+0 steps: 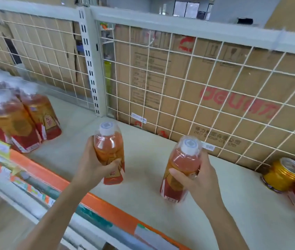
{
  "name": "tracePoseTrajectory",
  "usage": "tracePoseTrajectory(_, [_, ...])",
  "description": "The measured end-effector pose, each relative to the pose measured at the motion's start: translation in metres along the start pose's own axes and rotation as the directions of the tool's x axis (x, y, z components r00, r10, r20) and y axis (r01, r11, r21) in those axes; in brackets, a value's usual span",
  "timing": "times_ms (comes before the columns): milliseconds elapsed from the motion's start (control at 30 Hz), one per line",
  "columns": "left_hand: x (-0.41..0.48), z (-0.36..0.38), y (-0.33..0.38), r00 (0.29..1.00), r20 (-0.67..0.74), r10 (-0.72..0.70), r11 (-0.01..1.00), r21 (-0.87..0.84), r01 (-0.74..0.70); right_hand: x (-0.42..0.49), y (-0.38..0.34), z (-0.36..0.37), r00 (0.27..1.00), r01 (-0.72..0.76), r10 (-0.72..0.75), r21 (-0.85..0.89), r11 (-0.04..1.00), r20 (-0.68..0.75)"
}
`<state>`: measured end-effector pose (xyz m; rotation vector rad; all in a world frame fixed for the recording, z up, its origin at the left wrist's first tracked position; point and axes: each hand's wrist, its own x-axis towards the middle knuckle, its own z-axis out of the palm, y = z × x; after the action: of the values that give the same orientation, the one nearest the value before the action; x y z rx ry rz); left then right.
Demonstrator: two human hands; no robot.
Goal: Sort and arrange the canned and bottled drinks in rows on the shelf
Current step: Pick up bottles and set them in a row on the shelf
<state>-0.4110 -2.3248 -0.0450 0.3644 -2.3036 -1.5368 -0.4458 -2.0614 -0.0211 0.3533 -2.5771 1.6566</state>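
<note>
1. The left hand (94,165) grips the first bottle (109,150) of orange drink round its middle, fingers and thumb curled about it. The bottle is upright, white cap up, over the middle of the shelf (143,179).
2. The right hand (195,179) grips the second bottle (180,170) below the shoulder, thumb across the near side. This bottle is tilted and sits right of the first, apart from it.
3. Whether either base touches the shelf cannot be told.
4. A group of like bottles (26,120) stands at the left, blurred.
5. A gold can (283,175) sits tilted at the right, near the wire grid (197,91).
6. Cardboard boxes (161,83) stand behind the grid.
</note>
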Motion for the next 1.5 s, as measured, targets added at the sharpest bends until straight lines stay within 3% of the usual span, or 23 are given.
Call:
tracePoseTrajectory(367, [0.062,-0.116,-0.059,0.996,0.035,0.079,0.997,0.015,-0.079,0.039,-0.057,0.142,0.999,0.031,-0.032,0.021,0.999,0.029])
tracePoseTrajectory(633, [0.074,-0.159,-0.076,0.996,-0.017,0.09,0.996,0.002,-0.09,0.058,-0.078,0.2,0.99,0.072,-0.071,-0.001,0.997,0.124])
tracePoseTrajectory(967, [0.07,-0.157,-0.07,0.993,-0.077,0.087,0.995,-0.031,-0.09,0.074,-0.092,0.241,0.961,0.177,-0.183,0.048,0.983,0.207])
tracePoseTrajectory(1233, [0.054,-0.158,-0.056,0.983,-0.166,0.077,0.992,-0.085,-0.093,0.07,-0.092,0.228,0.943,0.218,-0.259,0.199,0.955,0.209])
tracePoseTrajectory(1500, [0.0,-0.188,-0.042,0.937,-0.35,0.02,0.975,-0.201,-0.096,0.048,-0.118,0.218,0.897,0.3,-0.37,0.282,0.911,0.242])
